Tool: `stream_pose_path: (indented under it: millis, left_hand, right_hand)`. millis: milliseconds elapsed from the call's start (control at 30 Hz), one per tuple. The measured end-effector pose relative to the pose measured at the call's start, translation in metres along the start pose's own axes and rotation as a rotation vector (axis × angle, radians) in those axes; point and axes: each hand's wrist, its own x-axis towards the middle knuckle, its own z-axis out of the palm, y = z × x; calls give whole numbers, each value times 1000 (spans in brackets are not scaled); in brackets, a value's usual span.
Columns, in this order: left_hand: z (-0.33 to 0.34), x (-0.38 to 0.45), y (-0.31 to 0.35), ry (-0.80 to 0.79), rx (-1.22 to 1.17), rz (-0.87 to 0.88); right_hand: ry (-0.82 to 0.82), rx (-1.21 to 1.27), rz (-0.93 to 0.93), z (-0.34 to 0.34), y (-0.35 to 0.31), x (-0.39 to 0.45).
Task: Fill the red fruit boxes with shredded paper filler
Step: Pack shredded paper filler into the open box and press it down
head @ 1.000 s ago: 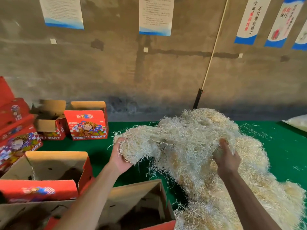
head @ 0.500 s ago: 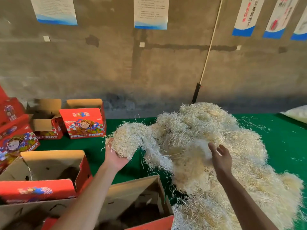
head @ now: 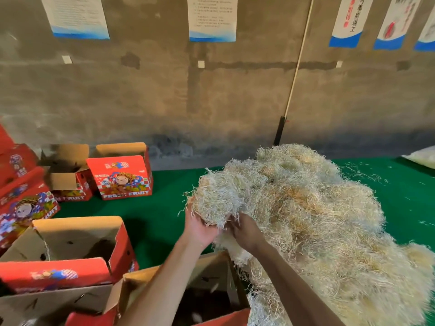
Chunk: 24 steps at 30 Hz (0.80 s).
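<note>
Head view: both hands [head: 200,228] [head: 244,229] hold shredded paper clump [head: 216,201] above open red box [head: 211,290].

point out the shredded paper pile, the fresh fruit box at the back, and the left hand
shredded paper pile [head: 317,208]: head view, middle of the heap
fresh fruit box [head: 122,178]: head view, printed front face
left hand [head: 200,229]: head view, palm

I see a heap of shredded paper filler [head: 306,220], pale straw-coloured, dry, wiry and rough. The red fruit boxes [head: 122,177] are cardboard: glossy printed red outside, plain matt brown inside on the flaps. The worktop [head: 160,208] is covered in matt green cloth that looks like felt. Behind it, the wall [head: 164,90] is bare, rough, stained concrete, with smooth paper notices [head: 211,17] stuck on it.
</note>
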Motion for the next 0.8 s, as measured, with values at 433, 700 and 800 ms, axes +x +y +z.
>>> stream_pose_path:
  millis: [433,700,800]
  left_hand:
    - [-37,-12,47,203,4,333]
    - [-63,-32,88,385,-106,449]
    - [-67,-35,85,450,-27,434]
  right_hand:
    - [380,57,389,-68,99,-5]
    - [523,117,589,-93,128,-32]
    - [473,87,522,-82,117,-30]
